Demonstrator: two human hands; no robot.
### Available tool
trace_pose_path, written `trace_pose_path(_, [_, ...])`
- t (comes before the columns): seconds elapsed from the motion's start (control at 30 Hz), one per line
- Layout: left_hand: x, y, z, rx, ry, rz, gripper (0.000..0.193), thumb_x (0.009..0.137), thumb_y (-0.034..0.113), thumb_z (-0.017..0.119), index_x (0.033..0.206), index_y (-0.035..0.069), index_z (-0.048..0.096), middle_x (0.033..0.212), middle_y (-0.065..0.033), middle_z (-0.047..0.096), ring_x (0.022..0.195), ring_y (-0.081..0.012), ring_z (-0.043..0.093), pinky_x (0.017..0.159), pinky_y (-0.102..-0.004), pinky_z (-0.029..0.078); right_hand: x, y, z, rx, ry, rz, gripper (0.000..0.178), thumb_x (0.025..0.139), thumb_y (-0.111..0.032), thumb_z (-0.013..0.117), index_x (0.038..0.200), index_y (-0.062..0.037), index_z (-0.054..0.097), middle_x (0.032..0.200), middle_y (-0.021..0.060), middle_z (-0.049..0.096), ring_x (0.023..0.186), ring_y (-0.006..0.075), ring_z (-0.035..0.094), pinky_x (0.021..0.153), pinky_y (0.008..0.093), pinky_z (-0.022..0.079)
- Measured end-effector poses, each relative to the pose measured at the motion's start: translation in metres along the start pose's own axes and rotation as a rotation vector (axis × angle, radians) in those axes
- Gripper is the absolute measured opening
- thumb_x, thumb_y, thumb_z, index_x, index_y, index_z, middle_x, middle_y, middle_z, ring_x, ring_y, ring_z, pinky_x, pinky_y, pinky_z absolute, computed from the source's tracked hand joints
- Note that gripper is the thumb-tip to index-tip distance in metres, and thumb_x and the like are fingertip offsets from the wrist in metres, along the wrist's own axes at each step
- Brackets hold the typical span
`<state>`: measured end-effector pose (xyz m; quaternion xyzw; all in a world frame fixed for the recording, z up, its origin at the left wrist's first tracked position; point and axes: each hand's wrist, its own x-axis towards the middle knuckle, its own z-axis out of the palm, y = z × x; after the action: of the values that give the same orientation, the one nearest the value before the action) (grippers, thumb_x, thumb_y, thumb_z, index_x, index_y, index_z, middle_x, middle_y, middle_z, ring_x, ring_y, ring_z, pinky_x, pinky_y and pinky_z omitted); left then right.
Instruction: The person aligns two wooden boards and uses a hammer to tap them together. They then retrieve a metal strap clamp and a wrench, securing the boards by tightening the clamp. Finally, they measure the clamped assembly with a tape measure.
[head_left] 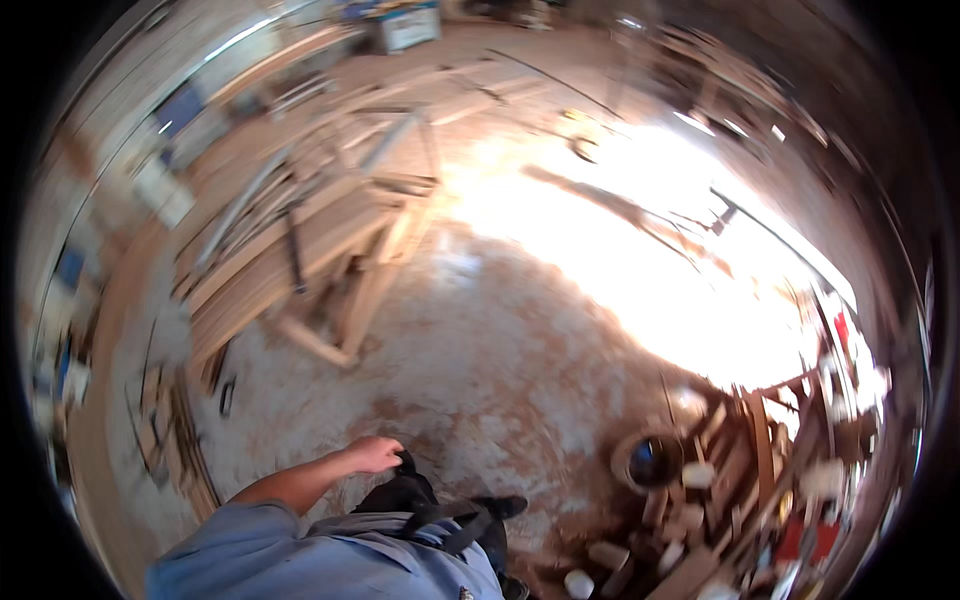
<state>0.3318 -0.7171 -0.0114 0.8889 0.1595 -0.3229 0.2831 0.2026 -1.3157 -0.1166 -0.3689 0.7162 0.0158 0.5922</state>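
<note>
Your left grip [372,453] hangs in front of your body above the pale, stained floor [480,340], at the end of a bare forearm issuing from a blue-grey shirt [330,555]. Its fingers are loosely curled beside your dark trousers [390,494]; whether they enclose anything cannot be told, owing to their small size and the blur. Your right grip lies outside the view, and its state cannot be determined. A dark shoe [500,506] rests on the floor, to the right of the trousers.

The timber stack [270,270], the large group of boards and frames nearest ahead of you, stands on the floor to the front left, well apart from your left grip. A dark bar [295,250] lies across its boards. Closer to your left side, wood strips [185,440] lie on the floor, with a small dark rectangular piece [227,397] near them.

To your right, a round, open container [622,462] borders a heap of wood offcuts [735,470], in which a red object [815,540] is visible. Beyond, bright sunlight covers the floor at the upper right.
</note>
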Motion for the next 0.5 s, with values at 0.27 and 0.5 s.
trace_pose_path(0.27, [-0.062,-0.231,0.053,-0.476,0.111,-0.289,0.047,0.08,0.037,0.064,0.114,0.003,0.06,0.107,-0.0136,0.065,0.095,-0.0288,0.064,0.082,-0.0403,0.049,-0.071,0.087,0.195,-0.995,-0.804,-0.755,0.037,0.087,-0.035,0.058,0.112,-0.0066,0.058,0.079,0.0104,0.06,0.069,0.0201,0.057,0.058,0.0341,0.051])
trace_pose_path(0.5, [-0.176,-0.427,0.153,-0.702,0.592,-0.768,0.019,0.08,0.02,0.058,0.081,0.002,0.065,0.068,-0.0108,0.06,0.064,-0.0233,0.06,0.062,-0.041,0.05,-0.342,0.251,0.433,-1.321,-1.375,-0.65,0.029,0.088,-0.017,0.058,0.108,0.0042,0.058,0.087,0.0125,0.066,0.071,0.017,0.064,0.061,0.0269,0.052])
